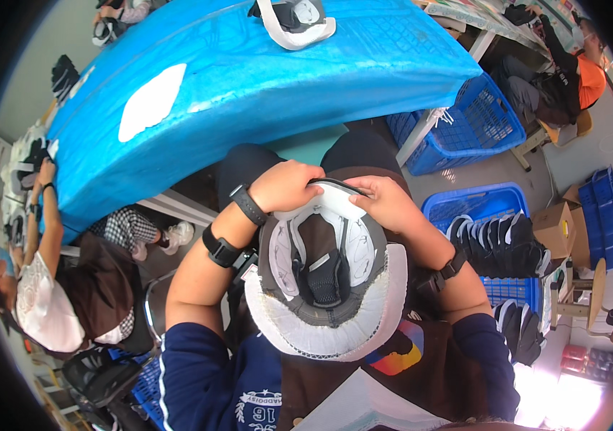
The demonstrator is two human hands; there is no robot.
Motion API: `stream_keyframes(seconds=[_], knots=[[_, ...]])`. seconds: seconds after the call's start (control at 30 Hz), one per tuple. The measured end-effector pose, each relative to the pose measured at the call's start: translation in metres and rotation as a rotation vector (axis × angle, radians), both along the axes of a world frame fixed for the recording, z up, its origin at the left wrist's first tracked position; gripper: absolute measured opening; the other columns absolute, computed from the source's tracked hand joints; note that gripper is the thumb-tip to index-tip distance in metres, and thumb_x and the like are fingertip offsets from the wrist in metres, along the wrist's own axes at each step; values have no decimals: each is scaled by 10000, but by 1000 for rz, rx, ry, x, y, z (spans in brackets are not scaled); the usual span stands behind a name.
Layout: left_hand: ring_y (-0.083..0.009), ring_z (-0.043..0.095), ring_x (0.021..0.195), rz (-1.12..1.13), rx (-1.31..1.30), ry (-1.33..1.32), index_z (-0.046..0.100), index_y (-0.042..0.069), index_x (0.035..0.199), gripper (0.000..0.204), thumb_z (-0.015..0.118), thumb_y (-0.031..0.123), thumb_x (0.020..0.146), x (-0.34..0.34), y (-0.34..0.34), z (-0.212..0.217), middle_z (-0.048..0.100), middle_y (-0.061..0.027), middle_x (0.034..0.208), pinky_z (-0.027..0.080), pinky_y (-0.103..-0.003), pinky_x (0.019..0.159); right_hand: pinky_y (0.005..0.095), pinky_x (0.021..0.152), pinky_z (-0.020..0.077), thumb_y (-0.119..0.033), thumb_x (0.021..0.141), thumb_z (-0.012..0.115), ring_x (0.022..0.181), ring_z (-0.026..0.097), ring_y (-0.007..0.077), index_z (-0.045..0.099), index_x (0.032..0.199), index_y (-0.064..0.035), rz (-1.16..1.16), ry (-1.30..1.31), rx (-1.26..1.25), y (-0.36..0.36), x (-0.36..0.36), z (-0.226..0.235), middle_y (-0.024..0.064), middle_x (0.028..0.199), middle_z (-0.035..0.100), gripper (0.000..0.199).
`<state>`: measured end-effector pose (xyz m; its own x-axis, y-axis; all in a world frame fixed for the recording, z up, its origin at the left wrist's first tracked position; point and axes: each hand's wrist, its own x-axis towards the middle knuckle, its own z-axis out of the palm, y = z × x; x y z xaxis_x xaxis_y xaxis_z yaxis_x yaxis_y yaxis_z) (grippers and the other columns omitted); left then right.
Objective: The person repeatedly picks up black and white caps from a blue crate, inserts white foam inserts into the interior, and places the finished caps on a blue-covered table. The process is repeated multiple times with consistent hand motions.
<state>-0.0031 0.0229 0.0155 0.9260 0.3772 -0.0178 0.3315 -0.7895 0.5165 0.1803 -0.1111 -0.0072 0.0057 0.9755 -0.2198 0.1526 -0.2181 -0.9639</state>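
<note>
Working the far rim of a shoe upper (324,276) held over the lap.

Held between both hands, just below the edge of the blue-covered table (249,79), above the brown apron (335,381): a grey and black upper with a white lining and a wide white skirt turned toward the body. Left hand (286,185) closed into a fist over the far left rim; right hand (387,202) with fingers curled and pinching the thin white edge at the far right. Best done, by the look of it, with both grips close together on the same stretch of rim, keeping the edge taut and level, pulling evenly, shifting along in short steps. Nearby on the right, a blue basket (464,205) stacked with dark uppers (497,241).
</note>
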Motion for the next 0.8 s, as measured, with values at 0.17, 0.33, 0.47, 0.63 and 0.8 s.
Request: stream_keyframes(seconds=[0.17,0.33,0.47,0.63,0.8], knots=[[-365,620,765,27,-58,13,640,77,900,155,617,184,789,1,-2,3,640,-170,775,485,-452,677,280,846,488,20,852,561,959,621,155,581,1149,79,67,-275,80,-2,1,8,119,1063,652,303],[-364,622,773,-20,-51,28,619,76,904,135,609,122,778,3,-3,6,642,-168,778,484,-455,680,300,847,484,-8,816,616,955,625,180,556,1168,98,14,166,0,-1,3,-3,154,1078,648,373],[-362,626,780,-3,56,115,621,80,912,146,595,96,770,6,-9,7,649,-165,790,487,-455,694,301,864,473,2,790,653,963,618,187,536,1182,104,-21,419,-129,-1,11,-14,167,1074,640,422],[-349,630,782,-47,11,85,645,95,955,192,606,106,768,9,-9,6,658,-152,807,489,-445,698,297,855,484,9,784,663,948,625,175,549,1158,91,17,468,-160,2,17,-22,151,1061,646,399],[-345,628,762,-173,-1,57,650,101,973,192,622,121,784,17,-3,2,657,-148,803,488,-432,678,288,819,501,32,799,631,923,638,165,570,1133,85,-25,310,-113,-6,7,-19,137,1028,660,344]])
